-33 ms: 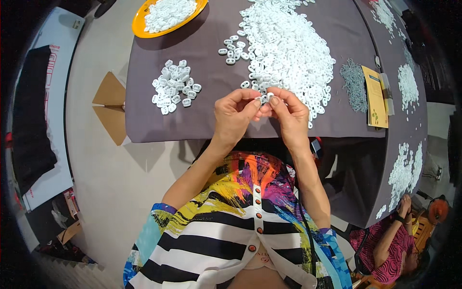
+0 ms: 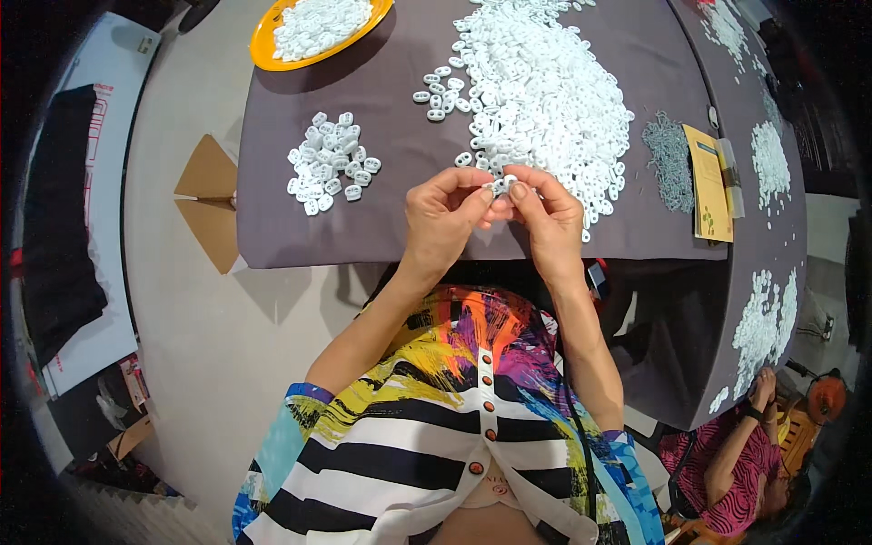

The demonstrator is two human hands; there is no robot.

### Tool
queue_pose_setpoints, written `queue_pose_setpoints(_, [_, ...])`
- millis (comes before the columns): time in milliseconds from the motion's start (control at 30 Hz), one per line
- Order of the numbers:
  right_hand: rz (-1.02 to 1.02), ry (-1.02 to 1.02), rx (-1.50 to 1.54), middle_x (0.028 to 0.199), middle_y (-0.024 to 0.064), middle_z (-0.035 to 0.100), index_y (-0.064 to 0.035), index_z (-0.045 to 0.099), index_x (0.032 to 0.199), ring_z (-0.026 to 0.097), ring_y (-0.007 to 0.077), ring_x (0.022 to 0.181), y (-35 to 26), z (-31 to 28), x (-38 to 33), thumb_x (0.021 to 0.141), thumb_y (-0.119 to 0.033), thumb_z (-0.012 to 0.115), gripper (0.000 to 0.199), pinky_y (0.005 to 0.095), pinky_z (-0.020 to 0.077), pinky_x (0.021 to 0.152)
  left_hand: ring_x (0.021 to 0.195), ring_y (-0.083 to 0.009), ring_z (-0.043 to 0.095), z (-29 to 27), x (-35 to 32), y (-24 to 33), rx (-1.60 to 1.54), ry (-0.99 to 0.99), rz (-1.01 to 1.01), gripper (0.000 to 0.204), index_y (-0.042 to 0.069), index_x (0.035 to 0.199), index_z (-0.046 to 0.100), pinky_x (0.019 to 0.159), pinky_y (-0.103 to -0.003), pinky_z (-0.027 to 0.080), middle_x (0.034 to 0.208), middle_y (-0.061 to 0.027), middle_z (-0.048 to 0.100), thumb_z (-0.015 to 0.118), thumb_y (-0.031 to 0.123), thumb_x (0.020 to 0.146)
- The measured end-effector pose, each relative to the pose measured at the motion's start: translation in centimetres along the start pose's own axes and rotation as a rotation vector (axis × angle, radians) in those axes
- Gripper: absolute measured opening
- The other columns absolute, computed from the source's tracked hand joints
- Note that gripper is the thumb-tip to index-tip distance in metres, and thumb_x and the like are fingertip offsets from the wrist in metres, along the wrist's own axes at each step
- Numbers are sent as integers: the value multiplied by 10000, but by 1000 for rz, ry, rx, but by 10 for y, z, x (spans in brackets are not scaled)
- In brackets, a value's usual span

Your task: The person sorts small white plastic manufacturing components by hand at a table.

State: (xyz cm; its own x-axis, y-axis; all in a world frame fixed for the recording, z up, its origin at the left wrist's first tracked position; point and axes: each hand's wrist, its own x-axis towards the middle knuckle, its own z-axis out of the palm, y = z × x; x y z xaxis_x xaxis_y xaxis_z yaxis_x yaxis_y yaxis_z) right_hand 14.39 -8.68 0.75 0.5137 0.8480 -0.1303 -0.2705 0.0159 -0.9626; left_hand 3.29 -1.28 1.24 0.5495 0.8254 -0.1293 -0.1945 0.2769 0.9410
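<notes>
Dark-clothed bench (image 2: 363, 227) carries a big white pile (image 2: 545, 91); left hand (image 2: 442, 218) and right hand (image 2: 545, 222) pinch 1 small white piece (image 2: 497, 187), fitting underway; pressing it together looks due.

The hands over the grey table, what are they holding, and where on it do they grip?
Both the left hand and the right hand pinch one small white plastic piece between their fingertips, one hand at each end. Its exact shape is too small to tell.

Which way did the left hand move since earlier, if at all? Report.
No. The left hand stays equally right of the small white pile.
</notes>
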Motion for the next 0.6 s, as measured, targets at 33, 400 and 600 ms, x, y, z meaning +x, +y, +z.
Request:
queue_pose_setpoints(33, [1, -2, -1, 770, 46, 615, 1, 563, 1045, 585, 86, 673, 0, 0, 0, 872, -82, 504, 200, 214, 489, 637, 600, -65, 572, 0, -1, 0, 16, -1, 12, 101, -29, 889, 596, 521, -184, 477, 721, -39, 616, 571, 2, 796])
queue_pose_setpoints(400, [-103, -3, -80, 796, 47, 608, 19, 572, 1029, 593, 96, 682, 1, 0, -3, 859, -47, 514, 191, 218, 491, 648, 606, -57, 567, 0, -5, 1, 142, -7, 23, 125, -17, 919, 603, 525, -185, 473, 732, -23, 614, 581, 15, 801])
queue_pose_setpoints(600, [-159, -21, -114, 798, 56, 604, 33, 571, 1015, 580, 99, 672, 5, 0, -2, 844, -30, 535, 186, 218, 485, 631, 594, -52, 564, 1, -3, 0, 115, -16, 16, 112, -15, 898, 608, 509, -175, 457, 716, -26, 619, 587, 24, 795])
